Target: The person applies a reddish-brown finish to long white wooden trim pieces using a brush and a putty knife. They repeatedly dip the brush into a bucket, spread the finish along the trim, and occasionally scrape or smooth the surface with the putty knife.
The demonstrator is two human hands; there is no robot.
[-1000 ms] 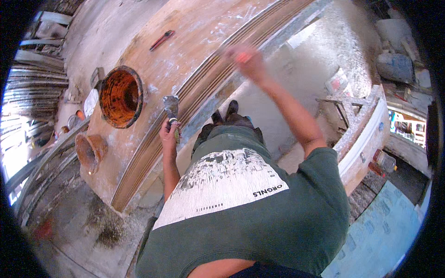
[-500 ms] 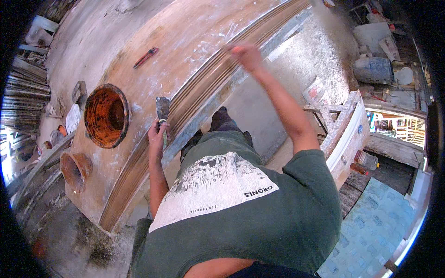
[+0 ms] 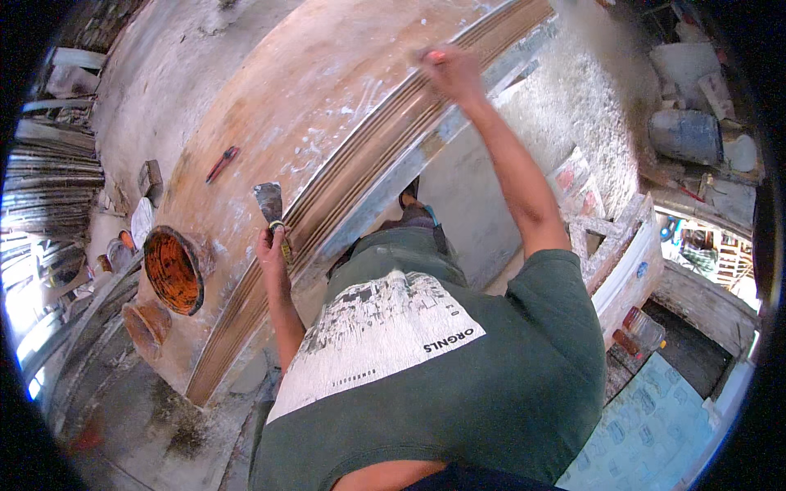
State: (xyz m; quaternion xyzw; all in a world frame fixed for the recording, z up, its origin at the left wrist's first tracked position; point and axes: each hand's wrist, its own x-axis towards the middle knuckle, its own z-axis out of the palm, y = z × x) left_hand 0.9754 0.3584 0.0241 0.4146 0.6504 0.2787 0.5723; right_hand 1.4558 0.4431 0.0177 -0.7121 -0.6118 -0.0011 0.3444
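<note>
My left hand (image 3: 273, 247) is closed round the handle of a putty knife (image 3: 268, 201), its broad, smeared blade pointing up and away from me. It is beside a long ribbed moulding (image 3: 360, 173) that curves along the near edge of a big brown board (image 3: 286, 106). Farther along, to the right, my right hand (image 3: 457, 77) is over the moulding with its fingers closed. A bit of red-orange shows at the fingers, but motion blur hides what it is. Left of the putty knife, a slim red and black tool (image 3: 222, 164) lies on the board.
At the board's left end are an orange-stained bowl (image 3: 172, 272) and a smaller brown pot (image 3: 147, 326). A whitish frame (image 3: 618, 245) stands at my right, by a clear jar (image 3: 644, 329) and a light-blue patterned sheet (image 3: 647, 430). A grey-blue drum (image 3: 686, 136) lies at the far right.
My right hand has moved slightly right and farther out along the moulding. The putty knife in my left hand has shifted left and tilted. The whole view has turned a little.
</note>
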